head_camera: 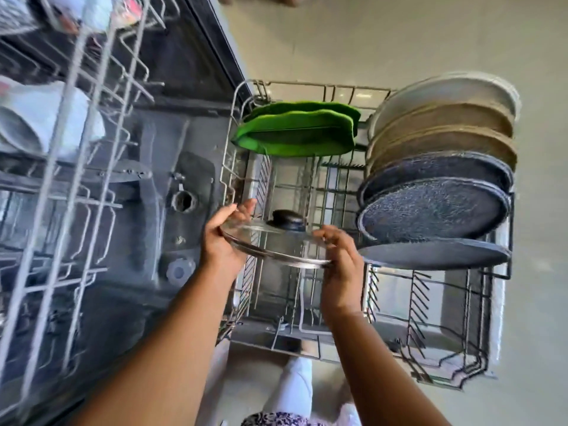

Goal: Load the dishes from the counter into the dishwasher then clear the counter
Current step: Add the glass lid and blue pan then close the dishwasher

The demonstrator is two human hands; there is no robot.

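Both hands gripped the glass lid [276, 244] by its steel rim — left hand [222, 241] and right hand [339, 265] on opposite edges — above the lower rack [430, 373], mid-rack, between the green plates [295, 130] and the dark plates [436, 210]. Lid lay near flat, knob [287, 219] up and facing away. Best tipped on edge (knob sideways) and seated between tines — eased in, clear of neighbouring plates.

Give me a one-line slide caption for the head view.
Both hands, left hand and right hand, hold a glass lid over the lower rack, plates already racked.
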